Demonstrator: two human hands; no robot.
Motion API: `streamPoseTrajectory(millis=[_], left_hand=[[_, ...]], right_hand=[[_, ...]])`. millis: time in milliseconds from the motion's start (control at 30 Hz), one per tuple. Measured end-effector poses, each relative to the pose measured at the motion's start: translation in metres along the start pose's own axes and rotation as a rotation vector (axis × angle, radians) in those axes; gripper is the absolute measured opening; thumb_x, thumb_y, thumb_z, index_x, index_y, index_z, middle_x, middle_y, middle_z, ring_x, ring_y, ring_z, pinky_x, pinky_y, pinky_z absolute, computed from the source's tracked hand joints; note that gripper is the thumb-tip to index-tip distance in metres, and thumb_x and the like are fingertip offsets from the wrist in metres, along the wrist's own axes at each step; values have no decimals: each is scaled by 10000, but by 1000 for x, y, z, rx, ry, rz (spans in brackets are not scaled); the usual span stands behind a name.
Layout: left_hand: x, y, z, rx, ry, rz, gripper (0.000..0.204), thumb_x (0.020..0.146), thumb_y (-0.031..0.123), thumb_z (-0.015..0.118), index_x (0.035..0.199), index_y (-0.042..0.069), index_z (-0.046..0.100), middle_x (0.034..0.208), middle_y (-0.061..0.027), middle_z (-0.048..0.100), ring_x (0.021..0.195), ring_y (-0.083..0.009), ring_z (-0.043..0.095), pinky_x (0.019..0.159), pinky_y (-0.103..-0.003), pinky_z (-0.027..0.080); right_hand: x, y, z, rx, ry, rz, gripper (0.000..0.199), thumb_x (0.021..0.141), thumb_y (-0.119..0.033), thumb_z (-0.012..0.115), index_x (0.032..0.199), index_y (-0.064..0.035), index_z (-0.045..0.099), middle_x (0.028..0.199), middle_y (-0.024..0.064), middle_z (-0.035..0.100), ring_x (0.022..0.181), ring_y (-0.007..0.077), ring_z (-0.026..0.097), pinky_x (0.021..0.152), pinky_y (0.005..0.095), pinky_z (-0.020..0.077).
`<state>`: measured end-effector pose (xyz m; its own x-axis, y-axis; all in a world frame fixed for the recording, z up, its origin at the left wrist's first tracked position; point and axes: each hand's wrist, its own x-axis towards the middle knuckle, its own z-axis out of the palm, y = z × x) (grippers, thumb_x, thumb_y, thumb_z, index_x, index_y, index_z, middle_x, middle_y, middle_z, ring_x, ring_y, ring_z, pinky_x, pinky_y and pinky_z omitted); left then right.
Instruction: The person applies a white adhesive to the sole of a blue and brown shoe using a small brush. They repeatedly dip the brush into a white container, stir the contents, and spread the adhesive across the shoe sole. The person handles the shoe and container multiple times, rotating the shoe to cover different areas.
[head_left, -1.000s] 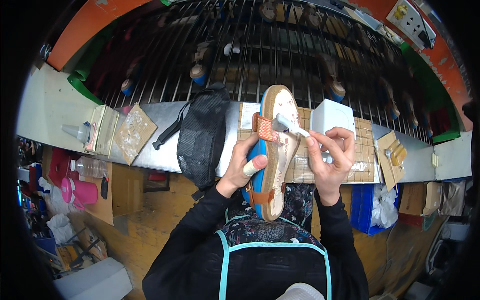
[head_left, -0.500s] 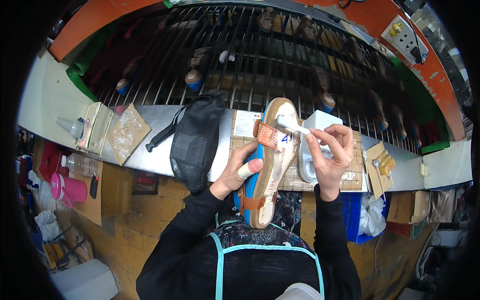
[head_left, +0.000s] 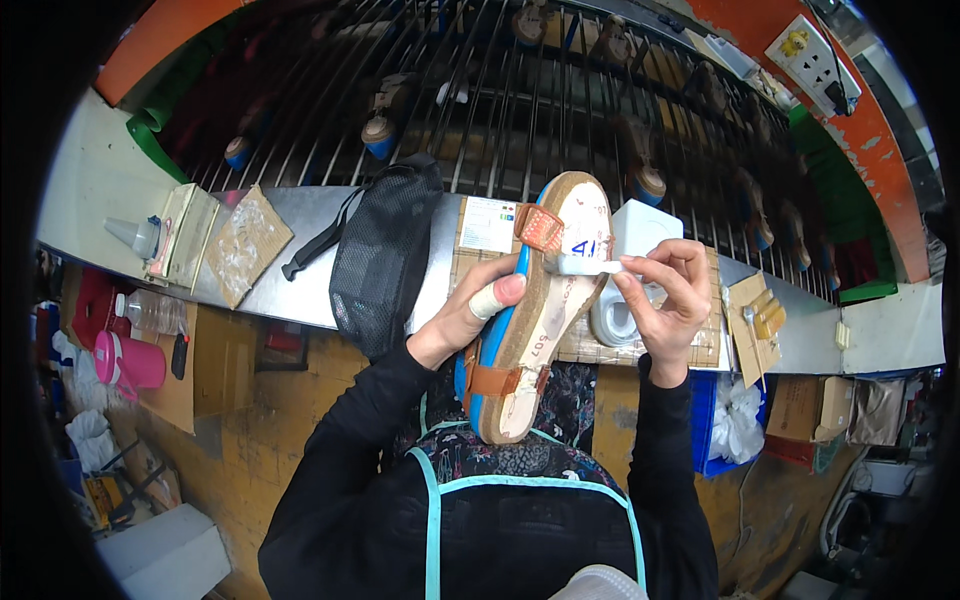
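My left hand point(head_left: 465, 310), with a pale wrap on its thumb, grips an unfinished sandal point(head_left: 550, 340) by its left side. The sandal's underside faces me, its wider end pointing away and its narrow end near my apron. Brown straps wrap round it, and a blue form shows along the left edge. In my right hand point(head_left: 668, 305), the fingertips pinch the handle of a small white brush point(head_left: 578, 265). The brush head lies across the sole, just below a blue mark. Behind my right hand stands a white container point(head_left: 645, 226) with a round white opening point(head_left: 613, 320).
Beyond the metal bench point(head_left: 300, 255) runs a rack of metal bars point(head_left: 480, 120) carrying several sandals. A black mesh bag point(head_left: 388, 255) lies on the bench to the left, near a stained board point(head_left: 248, 248). At right are a cardboard piece point(head_left: 742, 300) and a blue crate point(head_left: 705, 425).
The brush has moved along the sole from near its far end toward the middle. My left hand keeps its hold on the sandal. The whole view has shifted slightly.
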<state>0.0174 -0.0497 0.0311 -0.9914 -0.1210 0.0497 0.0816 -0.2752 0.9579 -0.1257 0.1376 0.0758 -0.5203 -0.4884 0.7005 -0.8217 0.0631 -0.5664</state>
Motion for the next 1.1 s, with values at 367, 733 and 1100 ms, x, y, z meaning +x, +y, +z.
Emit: streamPoseTrajectory(millis=[367, 733, 1100], left_hand=[[9, 4, 19, -175, 76, -77, 918, 853, 696, 462, 1349, -75, 420, 1194, -225, 589, 1020, -245, 657, 927, -327, 519], [25, -1, 10, -290, 138, -72, 924, 836, 666, 547, 1433, -3, 326, 1336, -214, 504, 1163, -250, 583, 968, -358, 506], [26, 7, 9, -401, 169, -35, 781, 886, 591, 543, 1383, 1, 430, 1290, -181, 564, 1126, -218, 608, 953, -331, 501]], right_hand=[[-21, -2, -5, -200, 36, -153, 267, 634, -142, 841, 889, -159, 764, 874, -3, 565, 762, 136, 497, 759, 313, 306], [-42, -14, -1, -221, 25, -127, 299, 620, -149, 847, 906, -171, 760, 859, -7, 564, 747, 135, 485, 757, 318, 277], [-64, -36, 1, -259, 9, -146, 324, 605, -148, 852, 914, -172, 760, 857, -14, 545, 773, 124, 516, 792, 337, 266]])
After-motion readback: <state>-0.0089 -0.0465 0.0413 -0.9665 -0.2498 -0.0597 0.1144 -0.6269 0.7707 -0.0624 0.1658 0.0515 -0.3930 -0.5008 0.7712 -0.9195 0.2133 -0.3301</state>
